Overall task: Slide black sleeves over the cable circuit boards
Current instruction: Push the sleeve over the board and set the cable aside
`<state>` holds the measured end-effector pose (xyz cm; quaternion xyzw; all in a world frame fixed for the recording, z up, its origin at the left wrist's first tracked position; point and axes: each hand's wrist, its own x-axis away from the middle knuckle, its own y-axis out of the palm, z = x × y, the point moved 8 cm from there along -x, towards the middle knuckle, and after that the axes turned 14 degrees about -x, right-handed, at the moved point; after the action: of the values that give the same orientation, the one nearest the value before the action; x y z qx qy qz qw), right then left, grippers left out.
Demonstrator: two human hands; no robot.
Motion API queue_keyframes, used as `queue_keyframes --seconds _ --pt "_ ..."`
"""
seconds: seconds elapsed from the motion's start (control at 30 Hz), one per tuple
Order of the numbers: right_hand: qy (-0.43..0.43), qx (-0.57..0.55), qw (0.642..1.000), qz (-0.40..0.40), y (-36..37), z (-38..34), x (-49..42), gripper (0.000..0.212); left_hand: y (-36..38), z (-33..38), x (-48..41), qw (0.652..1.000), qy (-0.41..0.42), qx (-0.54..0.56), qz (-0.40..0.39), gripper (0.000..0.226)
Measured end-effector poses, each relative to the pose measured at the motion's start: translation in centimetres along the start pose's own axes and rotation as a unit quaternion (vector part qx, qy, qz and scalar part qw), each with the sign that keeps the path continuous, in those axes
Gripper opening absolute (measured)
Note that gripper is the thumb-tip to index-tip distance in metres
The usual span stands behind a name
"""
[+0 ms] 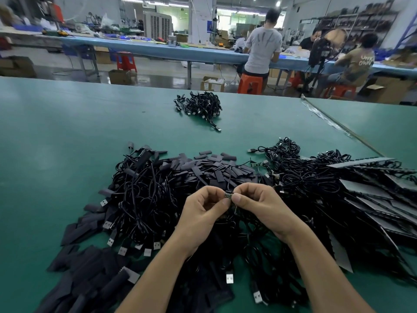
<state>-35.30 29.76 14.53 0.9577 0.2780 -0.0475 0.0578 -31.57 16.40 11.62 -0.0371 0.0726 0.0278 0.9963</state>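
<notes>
I had both hands together over the middle of the green worktop (56, 132), just above the heaped cables. My left hand (203, 208) and right hand (259, 206) each had a closed grip, thumb against curled fingers, pinching the same small circuit board (228, 195) from either side. The board sat between my two thumbs, and its thin black cable (229, 177) ran up and away from it toward the far side of the pile. I could not tell whether a sleeve was already on it.

The loose black sleeves (216, 168) lay in a flat heap just beyond my hands. A second bare circuit board (256, 164) rested at the heap's right edge. A tangle of cables with USB plugs (140, 199) was piled to my left, and another tangle (316, 177) to my right, partly under a fan of flat dark strips (372, 199). A smaller bundle of cables (198, 105) lay well apart, farther up the worktop. Beyond it, people sat on orange stools (250, 83) at a long blue bench (158, 51).
</notes>
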Motion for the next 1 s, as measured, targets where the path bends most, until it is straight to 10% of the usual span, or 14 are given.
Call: queue_keyframes --seconds 1.0 --pt "0.044 -0.138 0.988 0.061 1.3 1.5 -1.2 0.012 -0.8 -0.8 -0.4 0.996 -0.039 0.06 0.044 0.005"
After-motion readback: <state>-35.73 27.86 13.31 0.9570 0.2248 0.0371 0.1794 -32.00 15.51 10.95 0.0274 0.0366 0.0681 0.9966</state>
